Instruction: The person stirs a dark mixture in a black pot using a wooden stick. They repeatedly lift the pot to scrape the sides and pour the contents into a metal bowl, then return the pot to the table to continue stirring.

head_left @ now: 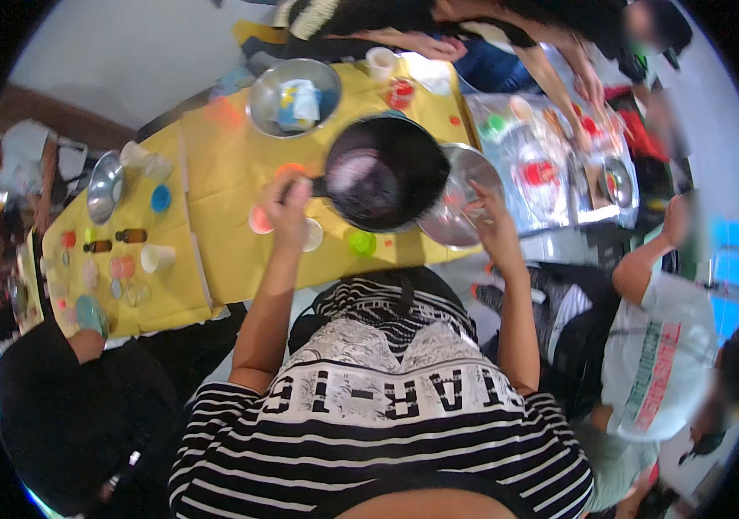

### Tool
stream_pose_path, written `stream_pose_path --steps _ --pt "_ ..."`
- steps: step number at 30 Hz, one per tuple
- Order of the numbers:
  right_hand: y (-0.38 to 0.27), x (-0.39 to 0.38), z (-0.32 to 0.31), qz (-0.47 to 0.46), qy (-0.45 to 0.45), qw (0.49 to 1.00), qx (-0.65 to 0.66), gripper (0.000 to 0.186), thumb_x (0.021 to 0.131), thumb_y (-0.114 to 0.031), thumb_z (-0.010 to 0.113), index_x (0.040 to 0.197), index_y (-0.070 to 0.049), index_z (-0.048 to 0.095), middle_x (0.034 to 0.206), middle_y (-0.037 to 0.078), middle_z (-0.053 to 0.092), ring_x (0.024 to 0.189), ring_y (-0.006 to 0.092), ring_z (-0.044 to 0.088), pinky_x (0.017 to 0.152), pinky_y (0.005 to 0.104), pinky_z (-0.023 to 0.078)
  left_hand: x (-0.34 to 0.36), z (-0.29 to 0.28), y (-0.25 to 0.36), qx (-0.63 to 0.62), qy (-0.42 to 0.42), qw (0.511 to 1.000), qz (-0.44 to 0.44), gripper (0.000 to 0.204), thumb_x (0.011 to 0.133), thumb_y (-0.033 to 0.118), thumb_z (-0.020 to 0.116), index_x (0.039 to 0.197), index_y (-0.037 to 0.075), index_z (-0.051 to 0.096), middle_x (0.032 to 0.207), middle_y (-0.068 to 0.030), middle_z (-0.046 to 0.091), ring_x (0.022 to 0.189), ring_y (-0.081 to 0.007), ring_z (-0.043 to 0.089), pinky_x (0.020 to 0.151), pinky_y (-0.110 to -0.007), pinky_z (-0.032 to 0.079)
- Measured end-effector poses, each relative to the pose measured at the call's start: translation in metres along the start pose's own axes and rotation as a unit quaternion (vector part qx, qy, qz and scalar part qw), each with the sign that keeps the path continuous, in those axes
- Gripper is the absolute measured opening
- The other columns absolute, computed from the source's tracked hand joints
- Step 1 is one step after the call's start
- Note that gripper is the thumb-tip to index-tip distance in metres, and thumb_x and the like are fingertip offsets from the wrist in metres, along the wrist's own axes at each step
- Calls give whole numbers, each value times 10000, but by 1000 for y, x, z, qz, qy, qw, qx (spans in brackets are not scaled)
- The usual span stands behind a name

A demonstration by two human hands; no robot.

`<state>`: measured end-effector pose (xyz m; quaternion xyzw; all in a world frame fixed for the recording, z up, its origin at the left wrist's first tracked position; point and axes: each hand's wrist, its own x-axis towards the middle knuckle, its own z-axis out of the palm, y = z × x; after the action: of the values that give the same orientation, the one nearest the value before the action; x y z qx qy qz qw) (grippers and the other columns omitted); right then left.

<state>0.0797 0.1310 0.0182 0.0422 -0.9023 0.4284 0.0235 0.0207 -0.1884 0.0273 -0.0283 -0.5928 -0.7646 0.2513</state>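
Observation:
My left hand (287, 208) is closed round the handle of a dark saucepan (400, 169), tilted so its inside shows, with a pale sheen on its inner wall. Behind the pan's right side is a shiny metal bowl (434, 227), partly covered by it. At the bowl's right rim is my right hand (495, 225), its fingers reaching over the edge and seeming to grip it; motion blurs them. Near my left hand are an orange-rimmed cup (260, 220) and a white cup (312, 234). A lime-green cup (362, 242) stands below the pan.
Yellow paper covers the table (240, 251). A large steel bowl (267, 121) holding a blue-and-white packet stands farther back. Small brown bottles (131, 235) and cups lie left. A foil-covered table (521, 208) is at right, where other people's hands (590, 91) work. People stand on both sides.

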Motion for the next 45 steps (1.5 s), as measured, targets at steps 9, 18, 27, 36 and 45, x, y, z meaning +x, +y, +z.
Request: stream_pose_path --steps 9,18,27,36,45 --pt "74 -13 17 214 59 942 -253 301 829 -336 525 1024 -111 566 1192 110 499 1178 319 386 925 542 299 33 -19 33 -150 18 972 -179 412 877 349 423 558 126 289 457 21 255 399 -76 228 413 -220 182" --pt "149 -13 77 69 14 858 -509 166 790 -270 549 876 -155 632 1199 33 513 1271 215 290 963 633 178 10 4 18 -197 -84 942 -257 348 895 353 391 693 70 382 577 9 334 517 -107 297 533 -259 292" --pt "-12 -64 -64 237 126 963 -21 222 868 -68 497 1075 -32 571 781 57 582 694 70 525 631 221 430 13 -2 20 127 -117 977 122 291 786 234 504 722 -50 498 551 -40 443 463 -86 383 434 -224 292" --pt "-176 -64 -101 -9 116 929 -351 335 629 33 574 935 -74 659 703 39 568 606 170 577 540 258 449 5 56 32 79 -212 963 148 285 707 215 560 570 -6 442 501 -63 391 431 -163 376 430 -265 291" --pt "-192 -24 -61 55 85 851 -516 253 697 -69 550 942 -26 595 804 37 499 685 161 576 513 263 480 -21 83 4 -2 -266 964 17 313 765 254 517 641 -30 480 587 -17 439 515 -91 388 466 -237 294"
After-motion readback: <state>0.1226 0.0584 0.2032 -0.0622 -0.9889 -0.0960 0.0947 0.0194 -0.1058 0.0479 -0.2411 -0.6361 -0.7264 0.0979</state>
